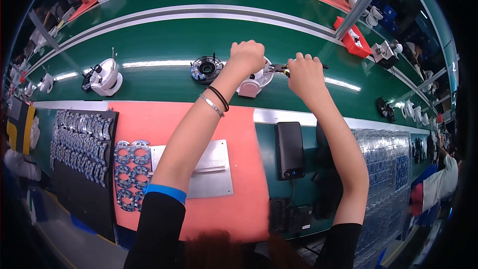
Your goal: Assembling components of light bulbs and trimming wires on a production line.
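Note:
My left hand [249, 56] is closed at the upper edge of a white rounded plastic housing [250, 87] on the green conveyor belt. Its fingertips are hidden behind the hand. To the right, my right hand [305, 72] is wrapped around pliers [280, 68] with dark handles and a bit of yellow. Their metal jaws point left, at the right side of that housing. Just left of it lies a round black part [206, 68] with a blue circuit board and a ring in its middle.
Another white housing [106, 78] stands farther left on the belt. Before me is a pink mat [246, 169] with ring-shaped circuit boards [124, 176] and a metal plate [219, 157]. A black board rack [79, 189] flanks it left; a black box [290, 149] and clear trays [381, 169] lie right.

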Action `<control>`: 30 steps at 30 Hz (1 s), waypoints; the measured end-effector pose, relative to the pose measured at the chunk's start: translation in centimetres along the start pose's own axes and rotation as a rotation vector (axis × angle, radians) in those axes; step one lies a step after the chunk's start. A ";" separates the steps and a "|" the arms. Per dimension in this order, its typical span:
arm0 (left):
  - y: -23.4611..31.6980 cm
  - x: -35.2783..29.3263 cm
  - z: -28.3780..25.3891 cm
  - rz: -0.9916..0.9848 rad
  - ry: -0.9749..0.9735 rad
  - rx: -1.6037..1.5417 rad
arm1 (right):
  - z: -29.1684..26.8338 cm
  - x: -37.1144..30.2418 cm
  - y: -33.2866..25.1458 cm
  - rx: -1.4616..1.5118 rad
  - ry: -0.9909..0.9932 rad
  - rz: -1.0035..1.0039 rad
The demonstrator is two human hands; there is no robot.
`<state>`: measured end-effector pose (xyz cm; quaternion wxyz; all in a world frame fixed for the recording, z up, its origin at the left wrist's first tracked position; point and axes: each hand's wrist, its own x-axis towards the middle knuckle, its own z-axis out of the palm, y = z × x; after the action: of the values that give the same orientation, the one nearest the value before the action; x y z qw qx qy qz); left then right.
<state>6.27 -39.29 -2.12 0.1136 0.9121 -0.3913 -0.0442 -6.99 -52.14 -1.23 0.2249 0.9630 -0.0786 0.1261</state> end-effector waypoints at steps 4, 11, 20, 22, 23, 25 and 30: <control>0.3 0.8 1.1 0.006 0.077 -0.013 | -0.1 1.0 0.3 -0.016 -0.056 -0.011; 2.2 1.0 2.4 0.111 0.155 0.004 | 0.4 1.8 2.2 -0.059 -0.128 -0.057; 3.3 0.7 2.8 0.338 0.300 0.052 | -0.2 1.0 4.4 -0.178 -0.108 -0.164; 3.6 0.1 2.0 0.393 0.405 -0.080 | 0.2 0.5 4.9 -0.176 -0.084 -0.148; 3.7 -0.4 1.6 0.390 0.412 -0.079 | 0.3 0.2 5.1 -0.177 -0.089 -0.121; 3.8 -1.6 0.6 0.450 0.536 -0.226 | 0.1 -0.3 5.7 -0.184 -0.090 -0.103; 3.0 -10.4 -6.1 0.545 0.359 -0.191 | -4.0 -0.4 5.1 0.007 0.124 0.061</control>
<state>-2.01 -32.68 4.48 0.2734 0.7524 -0.5886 0.1128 -9.23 -54.78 4.21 0.2222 0.9512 -0.0935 0.1927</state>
